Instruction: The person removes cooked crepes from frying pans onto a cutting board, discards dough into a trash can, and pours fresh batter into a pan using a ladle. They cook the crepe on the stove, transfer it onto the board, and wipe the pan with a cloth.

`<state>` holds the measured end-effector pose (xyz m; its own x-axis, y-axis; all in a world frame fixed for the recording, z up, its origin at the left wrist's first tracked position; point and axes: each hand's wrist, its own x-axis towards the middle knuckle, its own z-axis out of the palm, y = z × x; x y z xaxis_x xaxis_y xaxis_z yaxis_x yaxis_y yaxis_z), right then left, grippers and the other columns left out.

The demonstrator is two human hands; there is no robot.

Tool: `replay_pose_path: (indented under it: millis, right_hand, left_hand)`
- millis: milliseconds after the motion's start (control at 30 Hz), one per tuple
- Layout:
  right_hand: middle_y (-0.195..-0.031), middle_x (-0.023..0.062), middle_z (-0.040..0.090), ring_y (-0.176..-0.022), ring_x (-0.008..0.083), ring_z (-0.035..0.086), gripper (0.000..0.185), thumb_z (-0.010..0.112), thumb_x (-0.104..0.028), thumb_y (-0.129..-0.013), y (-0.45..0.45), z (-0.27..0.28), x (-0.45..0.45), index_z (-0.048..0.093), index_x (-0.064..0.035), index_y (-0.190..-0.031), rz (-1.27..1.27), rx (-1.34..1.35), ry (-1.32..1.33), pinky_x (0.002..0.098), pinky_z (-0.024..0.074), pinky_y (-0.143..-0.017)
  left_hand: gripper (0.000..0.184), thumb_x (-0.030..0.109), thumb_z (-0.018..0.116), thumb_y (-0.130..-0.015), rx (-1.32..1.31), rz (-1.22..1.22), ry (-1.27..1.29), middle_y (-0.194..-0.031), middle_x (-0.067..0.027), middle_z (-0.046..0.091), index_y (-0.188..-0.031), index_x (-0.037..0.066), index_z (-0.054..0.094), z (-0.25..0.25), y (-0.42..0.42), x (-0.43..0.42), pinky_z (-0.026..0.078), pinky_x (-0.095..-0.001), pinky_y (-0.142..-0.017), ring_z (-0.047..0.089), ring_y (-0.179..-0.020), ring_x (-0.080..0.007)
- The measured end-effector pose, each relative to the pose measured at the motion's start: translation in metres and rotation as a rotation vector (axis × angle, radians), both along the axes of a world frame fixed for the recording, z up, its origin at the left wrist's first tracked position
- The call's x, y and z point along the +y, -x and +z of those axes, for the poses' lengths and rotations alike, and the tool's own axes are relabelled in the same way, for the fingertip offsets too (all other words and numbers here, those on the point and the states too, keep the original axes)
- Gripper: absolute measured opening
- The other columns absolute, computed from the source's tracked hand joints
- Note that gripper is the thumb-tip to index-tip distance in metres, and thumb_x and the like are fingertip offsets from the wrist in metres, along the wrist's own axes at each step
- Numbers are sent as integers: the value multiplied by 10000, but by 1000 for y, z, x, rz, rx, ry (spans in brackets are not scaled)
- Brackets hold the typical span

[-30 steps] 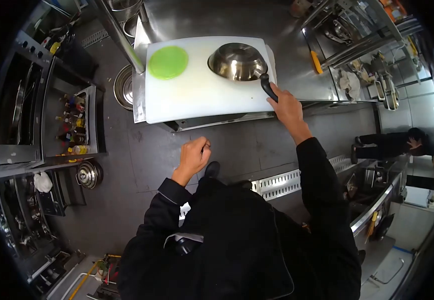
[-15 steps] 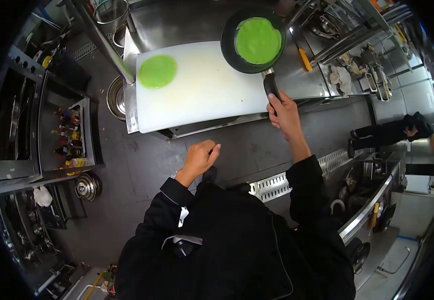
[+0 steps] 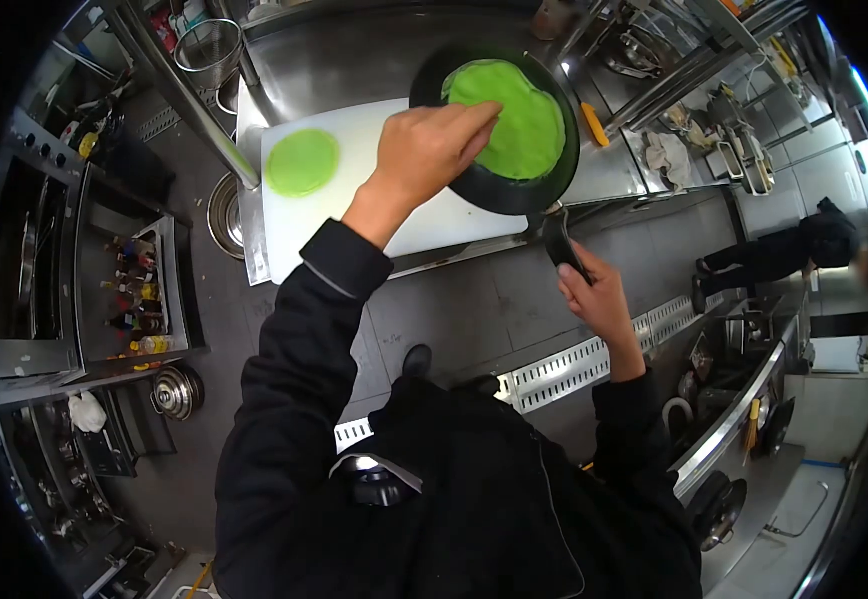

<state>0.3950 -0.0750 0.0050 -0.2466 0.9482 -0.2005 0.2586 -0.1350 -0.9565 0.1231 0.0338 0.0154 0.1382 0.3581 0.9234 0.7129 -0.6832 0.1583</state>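
Note:
My right hand [image 3: 597, 292] is closed round the black handle of a frying pan [image 3: 494, 194], which is held over the right part of a white cutting board [image 3: 354, 245]. Inside the pan lies a thin, round green pancake [image 3: 524, 140]. My left hand [image 3: 426, 150] reaches over the pan with its fingers pinched together at the pancake's left part; whether they grip its edge is hidden. A second green pancake [image 3: 302, 162] lies flat at the board's left end.
An orange-handled tool [image 3: 594, 125] and a white cloth [image 3: 667, 157] lie on the steel counter to the right. A wire strainer [image 3: 208, 50] is at the upper left. Another person [image 3: 784, 245] stands at the far right.
The pan was upside down on the board, then turned upright, showing the pancake inside; it has since come closer to me. My left hand has moved up from below the board to the pan.

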Motion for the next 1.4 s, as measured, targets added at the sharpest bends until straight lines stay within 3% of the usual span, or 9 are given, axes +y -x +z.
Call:
replay_pose_path:
  millis: [533, 833, 933, 1200, 1400]
  right_hand:
    - [-647, -46, 415, -536, 16, 341, 420, 550, -63, -928, 0, 17, -31, 481, -28, -1341, 51, -11, 13, 180, 272, -454]
    - [-649, -43, 425, -534, 16, 347, 428, 559, -64, -922, -1, 13, -30, 485, -37, -1343, 28, 14, 48, 178, 278, -450]
    - [-649, -44, 427, -533, 16, 350, 428, 562, -68, -922, 1, 14, -30, 486, -39, -1342, 37, -6, 37, 178, 284, -451]
    - [-655, -47, 435, -554, 18, 376, 427, 570, -79, -923, 5, 10, -32, 485, -33, -1339, 63, -81, -47, 180, 318, -472]
    - [-665, -49, 442, -571, 19, 389, 426, 578, -75, -918, -1, 0, -33, 491, -27, -1333, 71, -102, -121, 184, 331, -485]
  left_hand:
    - [169, 103, 729, -716, 105, 59, -192, -589, 14, 540, -868, 155, 677, 13, -8, 25, 392, -280, -435, 518, -467, -162]
    - [149, 74, 730, -697, 181, 73, -148, -640, 8, 571, -808, 130, 647, 6, 8, 9, 389, -267, -469, 538, -519, -149]
    - [141, 104, 710, -717, 138, -8, -269, -652, 8, 548, -817, 127, 613, 4, 8, 13, 405, -285, -477, 513, -509, -167]
    - [194, 105, 728, -720, 157, 72, -68, -611, 5, 585, -901, 142, 671, -8, 2, 9, 418, -281, -467, 547, -491, -169]
    - [185, 103, 719, -736, 149, 69, -84, -580, 2, 579, -910, 150, 679, -5, 3, 14, 423, -287, -450, 540, -459, -172]
